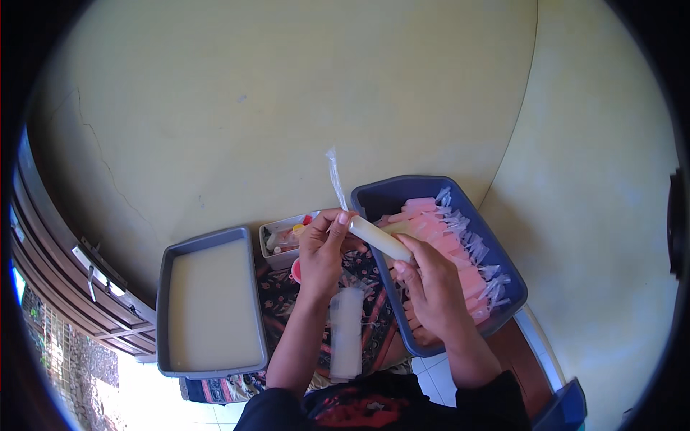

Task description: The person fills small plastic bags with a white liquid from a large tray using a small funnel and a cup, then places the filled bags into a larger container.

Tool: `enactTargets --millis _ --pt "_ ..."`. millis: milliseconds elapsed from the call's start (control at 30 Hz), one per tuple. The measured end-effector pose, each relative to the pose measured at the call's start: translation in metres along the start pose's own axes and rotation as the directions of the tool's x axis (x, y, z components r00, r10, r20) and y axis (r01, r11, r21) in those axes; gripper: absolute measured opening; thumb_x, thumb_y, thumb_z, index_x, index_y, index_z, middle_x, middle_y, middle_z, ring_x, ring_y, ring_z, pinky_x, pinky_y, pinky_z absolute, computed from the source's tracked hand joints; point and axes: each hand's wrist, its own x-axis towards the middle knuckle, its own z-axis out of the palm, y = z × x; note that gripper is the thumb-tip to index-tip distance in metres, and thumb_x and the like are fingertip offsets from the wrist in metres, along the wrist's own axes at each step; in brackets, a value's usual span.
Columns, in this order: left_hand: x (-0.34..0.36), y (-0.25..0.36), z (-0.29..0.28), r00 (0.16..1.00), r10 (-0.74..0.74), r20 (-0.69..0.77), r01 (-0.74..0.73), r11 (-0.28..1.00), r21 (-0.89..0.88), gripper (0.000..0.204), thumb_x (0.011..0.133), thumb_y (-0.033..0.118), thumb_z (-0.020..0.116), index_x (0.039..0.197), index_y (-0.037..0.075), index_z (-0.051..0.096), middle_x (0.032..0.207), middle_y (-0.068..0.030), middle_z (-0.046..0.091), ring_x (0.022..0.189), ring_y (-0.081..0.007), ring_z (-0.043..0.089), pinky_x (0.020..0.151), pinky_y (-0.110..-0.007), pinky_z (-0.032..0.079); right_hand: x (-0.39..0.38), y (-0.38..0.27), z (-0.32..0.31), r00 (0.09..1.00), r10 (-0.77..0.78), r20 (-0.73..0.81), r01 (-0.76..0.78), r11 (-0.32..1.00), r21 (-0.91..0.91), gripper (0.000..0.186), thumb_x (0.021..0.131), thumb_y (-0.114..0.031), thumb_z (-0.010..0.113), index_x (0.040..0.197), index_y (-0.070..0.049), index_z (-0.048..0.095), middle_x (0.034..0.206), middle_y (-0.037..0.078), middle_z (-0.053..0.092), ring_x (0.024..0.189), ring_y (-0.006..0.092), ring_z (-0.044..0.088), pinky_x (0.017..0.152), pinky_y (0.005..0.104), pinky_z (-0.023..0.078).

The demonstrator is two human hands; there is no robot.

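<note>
I hold a tube-shaped plastic bag of pale cream filling (375,236) tilted, its thin clear tail (334,176) standing up. My left hand (323,255) has thumb and fingers closed on its upper end at the twisted neck. My right hand (431,280) grips its lower end. Behind my right hand, a dark blue-grey tub (513,276) holds several pink filled bags (453,248) with clear tails. Below my hands lies a stack of flat plastic bags (346,334) on a dark patterned cloth (280,302).
At left is a grey tray (164,302) of pale milky liquid. A small container (269,248) with assorted items and a red object (295,269) are behind my left hand. A wall rises behind, a wooden door (86,287) is at left, a blue bin (564,409) at lower right.
</note>
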Motion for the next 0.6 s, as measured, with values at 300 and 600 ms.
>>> enactTargets --millis 300,600 --pt "0.035 -0.061 0.020 0.988 -0.050 0.146 -0.019 0.899 0.437 0.026 0.107 0.009 0.072 0.130 -0.003 0.070 0.116 -0.0150 0.077 0.106 -0.0192 0.076 0.087 -0.034 0.065 0.054 0.146 -0.028 0.994 -0.034 0.105 0.025 0.996 0.087 0.042 0.104 -0.008 0.071 0.145 -0.005 0.066 0.119 0.018 0.072 0.091 0.0285 0.072 0.084 0.0384 0.058" --pt "0.068 -0.131 0.000 0.937 0.003 0.348 -0.315 0.436 0.843 0.036 0.087 -0.001 0.081 0.122 0.004 0.076 0.106 -0.0187 0.079 0.100 -0.0394 0.076 0.085 -0.043 0.059 0.085 0.257 0.012 0.963 -0.051 0.266 0.039 0.998 0.051 0.041 0.096 -0.003 0.079 0.136 -0.007 0.074 0.127 0.013 0.073 0.102 0.0260 0.073 0.087 0.0380 0.061"
